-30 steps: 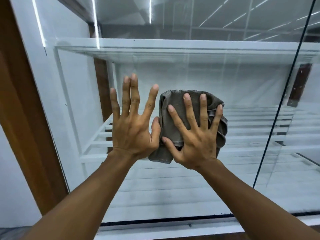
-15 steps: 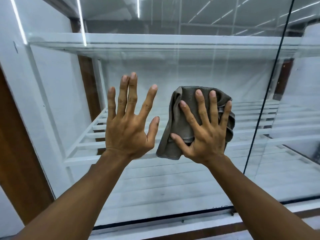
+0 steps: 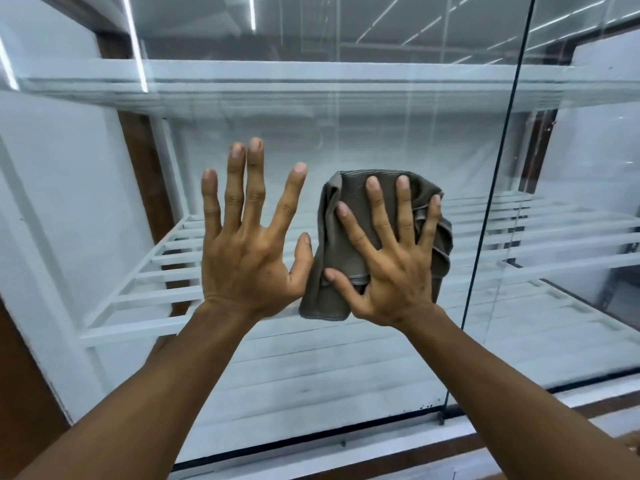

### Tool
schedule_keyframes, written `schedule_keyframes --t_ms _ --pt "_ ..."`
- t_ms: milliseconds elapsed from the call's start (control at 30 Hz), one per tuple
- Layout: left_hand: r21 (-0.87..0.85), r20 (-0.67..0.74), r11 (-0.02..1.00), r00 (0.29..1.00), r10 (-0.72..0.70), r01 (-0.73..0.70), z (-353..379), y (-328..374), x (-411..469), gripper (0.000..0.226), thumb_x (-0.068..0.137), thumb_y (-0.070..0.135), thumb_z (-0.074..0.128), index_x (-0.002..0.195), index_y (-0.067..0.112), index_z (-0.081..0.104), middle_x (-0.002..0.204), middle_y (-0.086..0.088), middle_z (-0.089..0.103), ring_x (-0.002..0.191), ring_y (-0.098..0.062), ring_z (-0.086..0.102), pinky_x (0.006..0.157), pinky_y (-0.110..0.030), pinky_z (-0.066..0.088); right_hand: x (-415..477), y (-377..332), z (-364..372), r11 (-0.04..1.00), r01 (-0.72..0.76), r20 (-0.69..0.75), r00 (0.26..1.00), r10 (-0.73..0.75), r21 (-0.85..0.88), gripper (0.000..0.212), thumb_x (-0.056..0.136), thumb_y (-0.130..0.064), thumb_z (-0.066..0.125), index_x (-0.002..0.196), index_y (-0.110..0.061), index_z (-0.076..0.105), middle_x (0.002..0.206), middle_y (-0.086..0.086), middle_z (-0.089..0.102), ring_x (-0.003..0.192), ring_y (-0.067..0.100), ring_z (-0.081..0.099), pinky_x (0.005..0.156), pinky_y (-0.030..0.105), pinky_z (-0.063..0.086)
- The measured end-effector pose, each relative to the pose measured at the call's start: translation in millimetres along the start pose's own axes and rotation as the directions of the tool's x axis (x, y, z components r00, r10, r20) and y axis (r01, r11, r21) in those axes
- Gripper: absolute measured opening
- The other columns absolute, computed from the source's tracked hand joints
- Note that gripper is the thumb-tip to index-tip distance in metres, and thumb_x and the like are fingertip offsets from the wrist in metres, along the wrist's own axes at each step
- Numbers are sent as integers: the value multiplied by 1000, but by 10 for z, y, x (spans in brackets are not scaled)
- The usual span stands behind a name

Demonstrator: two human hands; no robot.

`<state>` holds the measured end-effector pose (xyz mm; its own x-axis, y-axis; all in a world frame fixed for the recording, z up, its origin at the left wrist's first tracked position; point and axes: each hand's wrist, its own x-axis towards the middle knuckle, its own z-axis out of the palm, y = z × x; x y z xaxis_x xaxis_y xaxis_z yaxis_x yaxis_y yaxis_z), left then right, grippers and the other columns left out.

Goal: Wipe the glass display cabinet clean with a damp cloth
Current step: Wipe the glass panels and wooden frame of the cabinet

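The glass display cabinet (image 3: 363, 375) fills the view, its front pane right in front of me. A crumpled grey-brown cloth (image 3: 332, 258) lies flat against the glass at mid height. My right hand (image 3: 391, 265) presses on the cloth with its fingers spread, covering most of it. Just left of the cloth, my left hand (image 3: 249, 244) rests flat on the bare glass, fingers spread and holding nothing; its thumb nearly touches the cloth's left edge.
Behind the pane are white slatted shelves (image 3: 145, 275) and a white upper shelf (image 3: 277, 81). A dark vertical seam (image 3: 491, 216) between panes runs down on the right. A brown wooden frame (image 3: 20, 375) borders the cabinet at the left, a white ledge (image 3: 381, 455) along the bottom.
The view has shifted so the pane seam sits further left. Both hands moved slightly apart half a second ago and are close together again, the cloth still under my right hand.
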<state>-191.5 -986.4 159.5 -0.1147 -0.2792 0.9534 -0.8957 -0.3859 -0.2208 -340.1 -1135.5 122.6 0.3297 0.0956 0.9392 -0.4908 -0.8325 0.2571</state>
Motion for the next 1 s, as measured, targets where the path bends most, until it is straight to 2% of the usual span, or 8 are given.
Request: schedule_keyframes --t_ms 100,233,433,500,633,767,933,1000 --pt "3 -5 1000 1000 4 -4 11 -5 -20 70 99 42 47 162 14 36 166 -32 23 156 -49 18 129 -59 5 -9 261 -39 999 -17 -13 1000 16 -37 80 93 -71 53 158 -24 42 166 17 29 155 48 25 121 77 11" --pt "-1 -27 1000 999 -18 18 18 11 -22 69 100 41 44 162 13 37 166 -33 22 155 -50 19 129 -57 1 -58 249 -59 944 -329 -62 943 328 -6 81 96 -67 48 160 -20 34 168 22 24 156 53 18 121 77 9" --pt "-42 23 999 999 -26 27 106 348 -68 76 90 35 55 162 17 38 167 -32 22 156 -51 17 126 -66 2 -242 144 -29 995 96 63 993 -97 32 80 92 -70 55 159 -29 39 169 13 22 158 44 17 122 76 9" --pt "-44 13 999 1000 -15 16 137 350 -115 71 95 36 53 161 16 38 167 -30 22 156 -48 17 127 -66 5 -230 269 -28 999 37 21 999 -37 0 81 91 -71 55 158 -28 41 168 14 26 157 44 21 122 75 10" --pt "-27 3 1000 1000 -10 10 161 308 -143 70 99 40 52 162 15 37 167 -30 22 156 -49 19 127 -65 6 -275 173 -9 971 -240 -34 970 240 16 83 93 -69 51 160 -22 35 168 19 22 155 53 18 122 75 3" --pt "-2 6 1000 1000 -2 2 175 308 -151 69 101 43 47 162 14 35 167 -31 22 156 -49 17 127 -64 4 -434 195 -14 1000 -15 43 999 15 4 86 89 -70 59 159 -24 39 168 17 25 156 50 21 122 76 7" --pt "15 -12 1000 1000 -10 10 187 311 -176 67 103 44 40 163 15 33 168 -30 20 157 -48 16 127 -65 6 -299 318 -47 968 -250 -58 966 251 10 84 93 -71 54 160 -24 36 170 17 22 158 47 16 123 74 8" --pt "14 -18 1000 1000 -8 8 188 321 -168 67 103 44 39 163 15 33 168 -30 20 157 -49 17 127 -66 7 -432 143 10 975 -221 -27 975 222 38 86 93 -70 54 162 -24 32 171 17 16 158 49 11 123 75 4"
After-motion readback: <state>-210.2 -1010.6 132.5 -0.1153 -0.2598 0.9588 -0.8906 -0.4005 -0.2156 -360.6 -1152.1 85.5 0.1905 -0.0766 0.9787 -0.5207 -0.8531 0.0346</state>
